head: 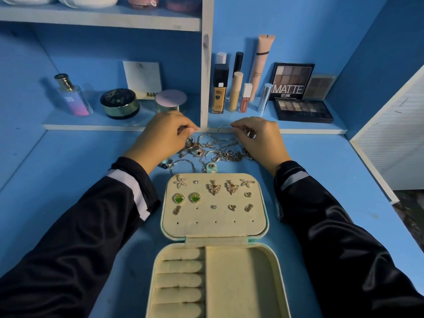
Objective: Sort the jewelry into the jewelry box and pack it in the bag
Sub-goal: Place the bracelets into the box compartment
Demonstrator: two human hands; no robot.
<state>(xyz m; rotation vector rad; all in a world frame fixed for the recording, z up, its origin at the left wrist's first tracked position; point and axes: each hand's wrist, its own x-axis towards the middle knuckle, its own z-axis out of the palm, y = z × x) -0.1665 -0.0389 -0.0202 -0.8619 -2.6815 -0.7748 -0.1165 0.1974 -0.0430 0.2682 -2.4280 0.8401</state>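
a jewelry box (238,283) lies wide open on the blue desk (68,171), its base nearest the person, with cream ring rolls (181,280) down the left side and one bare compartment to the right. past the hinge its lid panel (215,228) lies flat, with earrings pinned in rows: two green square studs (178,199), a pair of butterfly earrings (213,188), plus star, heart and pineapple shapes. just beyond the lid sits a tangled pile of jewelry (213,150) of rings, hoops and chains, with a silver ring (166,162) at its near left edge. both arms, in black sleeves (91,214), reach past the box to this pile. the left hand (160,136) hangs over the pile's left side, its fingers (190,129) curled and pinching a small piece (186,131) too tiny to make out. the right hand (259,136) is over the right side, its fingers (236,127) pinching one end of a thin wire hoop (223,126). farthest back, a shelf ledge (91,127) carries a perfume bottle (73,97), a dark round jar (119,103), a pink-lidded jar (171,101), a foundation bottle (219,90) and an eyeshadow palette (302,110).
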